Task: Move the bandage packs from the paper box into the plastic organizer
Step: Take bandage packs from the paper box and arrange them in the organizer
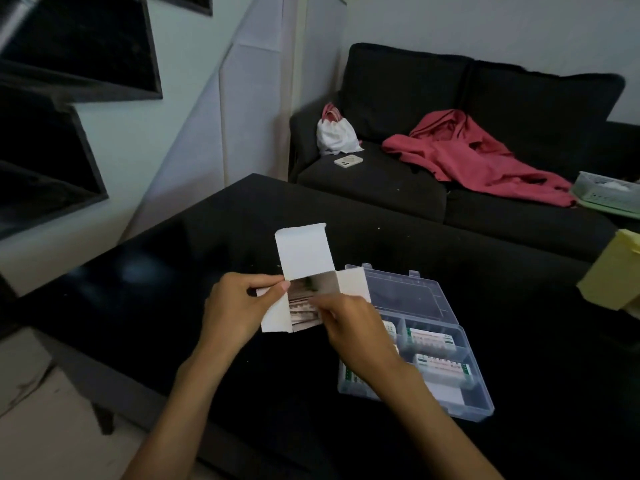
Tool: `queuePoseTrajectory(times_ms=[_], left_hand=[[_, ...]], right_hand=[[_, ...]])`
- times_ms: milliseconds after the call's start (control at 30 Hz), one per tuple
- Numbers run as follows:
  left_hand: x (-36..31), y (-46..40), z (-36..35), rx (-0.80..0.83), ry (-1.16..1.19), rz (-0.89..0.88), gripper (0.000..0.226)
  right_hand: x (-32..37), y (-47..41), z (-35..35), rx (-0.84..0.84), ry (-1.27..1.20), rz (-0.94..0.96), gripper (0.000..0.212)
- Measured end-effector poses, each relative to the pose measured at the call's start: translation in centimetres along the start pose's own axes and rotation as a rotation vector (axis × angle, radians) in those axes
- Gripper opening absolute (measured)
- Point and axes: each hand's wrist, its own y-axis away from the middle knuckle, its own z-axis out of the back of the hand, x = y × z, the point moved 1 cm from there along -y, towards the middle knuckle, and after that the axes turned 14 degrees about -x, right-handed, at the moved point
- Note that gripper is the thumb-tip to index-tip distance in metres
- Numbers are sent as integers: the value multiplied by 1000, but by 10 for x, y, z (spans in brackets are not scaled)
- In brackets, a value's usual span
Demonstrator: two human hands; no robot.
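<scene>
A white paper box with its flaps folded open is held above the black table. My left hand grips its left side, thumb on the flap. Inside it lie several bandage packs, brownish strips. My right hand reaches into the box mouth, and its fingertips pinch the packs. To the right lies the clear plastic organizer, lid open flat behind it. White and green packs fill its compartments; my right forearm hides its left part.
A yellow box stands at the table's right edge. Behind the table is a dark sofa with a red garment, a white bag, a phone and a green basket. Dark stair steps rise at the left.
</scene>
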Motion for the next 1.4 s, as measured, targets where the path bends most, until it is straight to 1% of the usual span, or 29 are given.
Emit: queuePoseTrajectory(times_ms=[67, 133, 200, 267, 333, 467, 700, 767, 900, 933, 1000, 1067, 1133, 1233, 1333, 1400], left_hand=[[1, -1, 2, 37, -27, 14, 16], [2, -1, 4, 58, -50, 24, 16], [2, 0, 3, 44, -53, 33, 15], [2, 0, 1, 1, -54, 36, 15], [1, 0, 1, -39, -64, 47, 15], [-1, 0, -2, -65, -77, 60, 14], [-5, 1, -9, -43, -52, 72, 16], [-6, 0, -11, -67, -45, 72, 16], [-6, 2, -12, -137, -45, 56, 17], [-6, 2, -12, -153, -43, 56, 17], [-7, 0, -10, -192, -34, 58, 17], [-8, -3, -7, -227, -21, 77, 17], [-6, -6, -4, -239, -9, 104, 15], [-4, -6, -3, -197, -32, 126, 12], [-2, -5, -3, -195, -116, 131, 14], [0, -7, -2, -199, -168, 141, 17]], right_hand=[[3, -10, -3, 50, 26, -4, 29], [6, -21, -9, 139, 105, -12, 31], [9, -29, -12, 230, 231, -36, 30], [13, -35, -13, 275, 297, -59, 28], [15, -37, -14, 286, 332, -58, 27], [11, -39, -18, 240, 345, -16, 23], [0, -48, -25, 204, 417, 48, 24], [0, -53, -24, 225, 448, 92, 26], [-2, -56, -16, 258, 490, 249, 28], [-2, -55, -13, 243, 483, 289, 27], [-1, -52, -6, 137, 416, 379, 23], [1, -46, 4, 28, 313, 368, 17], [0, -39, 9, -8, 203, 285, 16], [-5, -25, 6, -10, 77, 145, 15], [-6, -16, 0, -128, -64, 37, 10], [-5, -15, -1, -208, -244, -129, 9]])
